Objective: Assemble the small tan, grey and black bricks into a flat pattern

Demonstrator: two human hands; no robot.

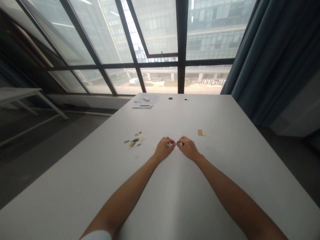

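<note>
My left hand (165, 147) and my right hand (187, 147) meet over the middle of the white table. Each pinches one end of a small grey piece (176, 143) between thumb and fingertips. The piece is too small to name, and the fingers cover most of it. Left of my hands lies a loose pile of small tan, grey and dark pieces (135, 141), some flat and strip-like. Beyond my right hand rests a flat tan square piece (200, 132) with a paler strip along its right side.
Papers (143, 100) with a small white object on top lie at the far left of the white table (172, 120). Two dark round spots (170, 98) are near its far edge. Windows stand behind, a blue curtain (255, 66) hangs right, and another table (20, 93) stands left.
</note>
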